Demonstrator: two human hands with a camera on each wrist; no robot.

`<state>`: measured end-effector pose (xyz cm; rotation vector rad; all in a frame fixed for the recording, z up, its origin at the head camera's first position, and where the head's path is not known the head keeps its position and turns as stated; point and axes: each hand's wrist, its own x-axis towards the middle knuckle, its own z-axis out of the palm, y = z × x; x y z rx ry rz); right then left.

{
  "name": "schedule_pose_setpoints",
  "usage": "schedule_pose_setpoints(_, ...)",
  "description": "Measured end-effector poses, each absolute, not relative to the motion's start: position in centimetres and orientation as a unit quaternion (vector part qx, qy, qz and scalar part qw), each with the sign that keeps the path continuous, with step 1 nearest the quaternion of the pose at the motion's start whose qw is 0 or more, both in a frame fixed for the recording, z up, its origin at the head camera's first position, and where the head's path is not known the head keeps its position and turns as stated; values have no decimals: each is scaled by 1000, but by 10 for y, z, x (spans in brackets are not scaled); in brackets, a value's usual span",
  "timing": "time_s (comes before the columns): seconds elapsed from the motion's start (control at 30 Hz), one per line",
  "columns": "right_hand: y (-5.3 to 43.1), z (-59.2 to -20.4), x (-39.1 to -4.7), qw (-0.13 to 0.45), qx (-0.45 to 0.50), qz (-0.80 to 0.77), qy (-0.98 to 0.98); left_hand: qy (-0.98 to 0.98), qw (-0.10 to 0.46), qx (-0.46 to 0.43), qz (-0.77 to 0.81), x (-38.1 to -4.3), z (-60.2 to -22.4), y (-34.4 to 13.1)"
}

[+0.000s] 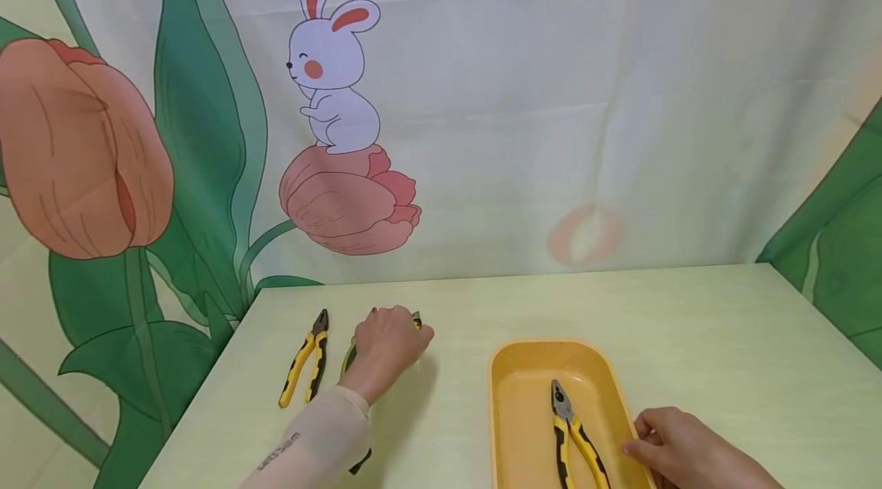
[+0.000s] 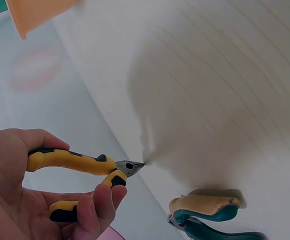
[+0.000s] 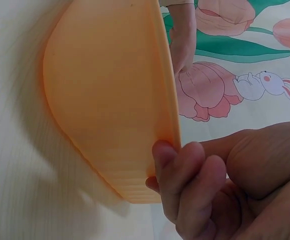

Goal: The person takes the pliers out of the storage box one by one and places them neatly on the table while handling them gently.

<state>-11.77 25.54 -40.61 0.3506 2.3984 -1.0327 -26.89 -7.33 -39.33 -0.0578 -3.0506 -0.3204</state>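
Up off the table, my left hand (image 1: 393,340) grips a pair of pliers (image 2: 72,161) with yellow-and-black handles and short pointed metal jaws; in the head view the hand mostly hides them. Near them on the table lies a tool with green and tan handles (image 2: 205,207), partly covered by the hand in the head view. My right hand (image 1: 678,447) pinches the right rim of a yellow-orange plastic tray (image 1: 544,347), thumb on one side and fingers on the other. Inside the tray is another pair of yellow-and-black pliers (image 1: 563,406), jaws pointing away.
At the table's left, yellow-and-black pliers (image 1: 320,333) lie with handles spread. A dark handle end (image 1: 360,463) shows from under the left forearm. Behind the pale table (image 1: 730,336) hangs a printed cloth (image 1: 482,129) with a rabbit and tulips.
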Motion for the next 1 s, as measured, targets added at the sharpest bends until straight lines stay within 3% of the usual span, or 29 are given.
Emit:
schedule_pose_setpoints(0.47, 254, -405, -116, 250, 127, -376, 883, -995, -10, -24, -99, -270, -395, -70)
schedule_pose_setpoints(1.0, 257, -408, -118, 246, 115, -361, 892, -991, -17, -22, -128, -264, -397, -66)
